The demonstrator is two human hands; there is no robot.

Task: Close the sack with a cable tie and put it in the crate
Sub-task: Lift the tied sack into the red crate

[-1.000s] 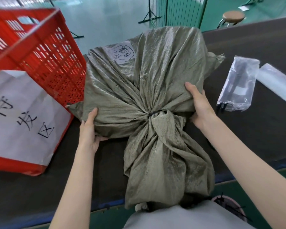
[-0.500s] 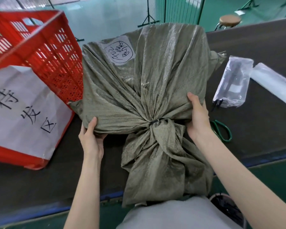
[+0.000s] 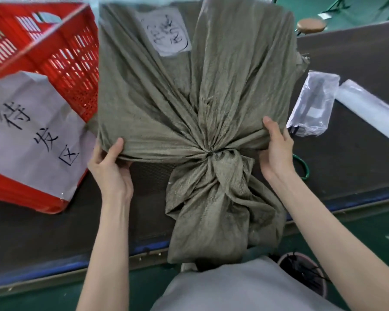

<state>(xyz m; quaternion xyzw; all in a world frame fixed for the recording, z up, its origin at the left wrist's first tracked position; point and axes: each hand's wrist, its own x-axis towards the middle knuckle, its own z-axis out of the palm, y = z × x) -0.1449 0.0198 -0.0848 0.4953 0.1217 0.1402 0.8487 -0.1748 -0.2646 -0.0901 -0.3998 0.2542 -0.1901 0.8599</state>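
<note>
A full olive-green woven sack (image 3: 211, 90) with a white handwritten label is tilted up off the dark table, its gathered neck cinched tight by a dark cable tie (image 3: 211, 153). The loose mouth fabric hangs down toward me over the table edge. My left hand (image 3: 109, 163) grips the sack's lower left corner from underneath. At the lower right corner, my right hand (image 3: 276, 149) holds the sack the same way. The red plastic crate (image 3: 61, 52) stands at the left, touching the sack's side, with a white paper sign taped on its front.
A clear plastic bag of black cable ties (image 3: 312, 106) and a white plastic roll (image 3: 373, 113) lie on the table at the right. Green scissor handles (image 3: 303, 167) peek out behind my right wrist. A bin (image 3: 303, 277) with cut ties sits on the floor at lower right.
Both hands have lifted the sack higher and tipped it upright, closer to the camera and toward the crate. The grips stay at the lower corners.
</note>
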